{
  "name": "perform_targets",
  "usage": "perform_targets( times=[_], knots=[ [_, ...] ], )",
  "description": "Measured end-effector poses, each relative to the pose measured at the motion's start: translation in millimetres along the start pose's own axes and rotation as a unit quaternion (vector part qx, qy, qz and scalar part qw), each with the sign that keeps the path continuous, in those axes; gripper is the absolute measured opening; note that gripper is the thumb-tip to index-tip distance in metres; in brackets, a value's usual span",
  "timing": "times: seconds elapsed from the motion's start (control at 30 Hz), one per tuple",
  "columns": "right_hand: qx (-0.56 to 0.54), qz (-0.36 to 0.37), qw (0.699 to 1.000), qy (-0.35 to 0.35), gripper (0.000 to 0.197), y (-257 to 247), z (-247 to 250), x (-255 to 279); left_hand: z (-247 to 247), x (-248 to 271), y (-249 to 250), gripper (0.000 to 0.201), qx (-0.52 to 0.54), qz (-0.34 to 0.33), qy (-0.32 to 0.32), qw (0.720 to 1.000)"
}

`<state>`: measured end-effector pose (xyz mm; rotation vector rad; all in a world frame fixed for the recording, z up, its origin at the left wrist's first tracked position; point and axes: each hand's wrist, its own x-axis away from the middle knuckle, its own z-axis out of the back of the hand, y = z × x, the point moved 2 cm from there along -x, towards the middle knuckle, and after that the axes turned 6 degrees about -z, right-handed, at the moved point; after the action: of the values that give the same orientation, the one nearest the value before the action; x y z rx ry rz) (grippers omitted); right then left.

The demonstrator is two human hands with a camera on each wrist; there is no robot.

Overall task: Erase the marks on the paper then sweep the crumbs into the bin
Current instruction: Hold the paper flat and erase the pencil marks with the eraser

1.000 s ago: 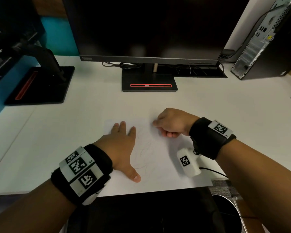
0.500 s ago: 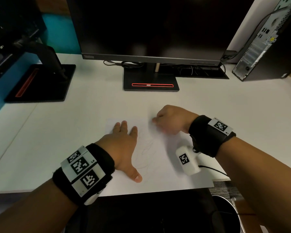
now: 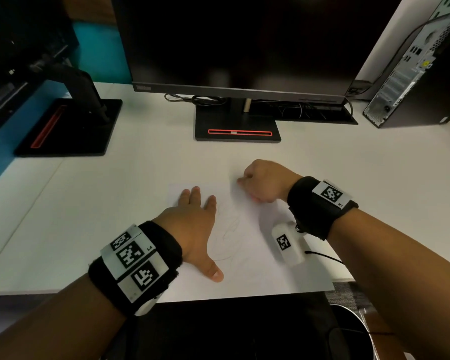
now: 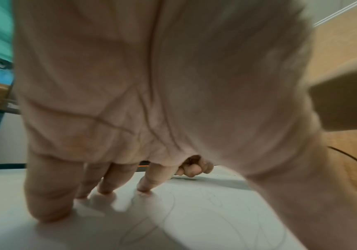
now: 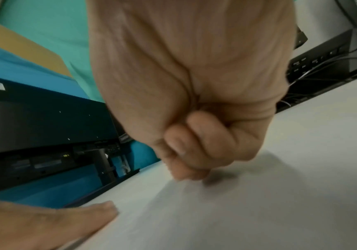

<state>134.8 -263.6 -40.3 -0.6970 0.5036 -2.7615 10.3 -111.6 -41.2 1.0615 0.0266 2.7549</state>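
Observation:
A white paper with faint pencil marks lies on the white desk near its front edge. My left hand lies flat on the paper's left part, fingers straight and thumb spread; its fingertips press the sheet. My right hand is curled into a tight pinch at the paper's far right corner, tips down on the sheet. What it pinches is almost wholly hidden by the fingers; it looks like a small eraser. No crumbs can be made out.
A monitor on a black stand is straight ahead, a second stand at far left, a PC tower at far right. A round dark bin stands below the desk's front edge at lower right.
My right hand has shifted a little farther up the paper's right side in small strokes. The left hand stays flat in the same place.

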Motion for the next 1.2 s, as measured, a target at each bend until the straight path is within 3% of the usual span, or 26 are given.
perform_targets(
  times=[0.07, 0.2, 0.33, 0.47, 0.53, 0.57, 0.6, 0.67, 0.73, 0.8, 0.87, 0.93, 1.0, 1.03, 1.13, 1.2],
  knots=[
    [-0.005, 0.007, 1.000, -0.029, 0.044, -1, -5, 1, 0, 0, 0, 0.154, 0.001, 0.001, 0.001, 1.000],
    [0.031, -0.002, 0.999, 0.036, 0.042, -2, 3, -4, 0, 0, 0, 0.154, 0.003, 0.001, 0.001, 1.000],
    [0.001, 0.017, 0.999, -0.039, 0.043, -7, -6, 2, 0, -1, 0, 0.154, 0.003, 0.000, 0.001, 1.000],
    [0.037, -0.019, 0.999, 0.030, 0.041, 0, 3, -4, 0, 0, 0, 0.154, 0.007, 0.003, 0.000, 1.000],
    [-0.037, -0.023, 0.998, 0.042, 0.038, 3, 7, -1, 0, 1, 0, 0.154, 0.003, 0.001, -0.001, 1.000],
    [-0.142, -0.025, 0.989, 0.015, 0.036, 3, 5, 4, 0, 1, 0, 0.154, 0.001, 0.001, -0.001, 1.000],
    [-0.268, -0.035, 0.962, -0.043, 0.034, 2, 0, 10, 0, 1, 0, 0.154, 0.000, 0.002, -0.001, 1.000],
    [-0.456, -0.063, 0.868, -0.185, 0.029, -4, -15, 23, 0, 1, 0, 0.154, -0.005, 0.005, -0.003, 1.000],
    [-0.557, -0.079, 0.791, -0.238, 0.031, 2, -26, 19, 1, 1, 1, 0.155, -0.012, 0.006, -0.004, 1.000],
    [-0.683, -0.092, 0.707, -0.160, 0.031, 19, -22, 4, 1, 2, 2, 0.155, -0.013, 0.007, -0.002, 1.000],
    [-0.771, -0.097, 0.629, -0.007, 0.028, 39, -8, -8, -1, 4, 1, 0.155, -0.009, 0.008, 0.001, 1.000],
    [-0.785, -0.090, 0.607, 0.084, 0.030, 56, 4, -5, -3, 5, -1, 0.155, -0.002, 0.006, 0.002, 1.000],
    [-0.768, -0.066, 0.634, 0.061, 0.031, 57, 8, 10, -3, 5, -2, 0.153, 0.003, -0.001, 0.006, 1.000],
    [-0.737, -0.055, 0.673, 0.025, 0.028, 55, 6, 20, -2, 5, -1, 0.150, 0.009, -0.006, 0.007, 1.000],
    [-0.515, -0.024, 0.853, -0.083, 0.029, 48, -10, 49, 4, 4, 1, 0.137, 0.046, -0.022, 0.020, 0.999],
    [-0.341, 0.009, 0.932, -0.127, 0.034, 47, -19, 63, 7, 1, -1, 0.129, 0.062, -0.030, 0.044, 0.997]
  ],
)
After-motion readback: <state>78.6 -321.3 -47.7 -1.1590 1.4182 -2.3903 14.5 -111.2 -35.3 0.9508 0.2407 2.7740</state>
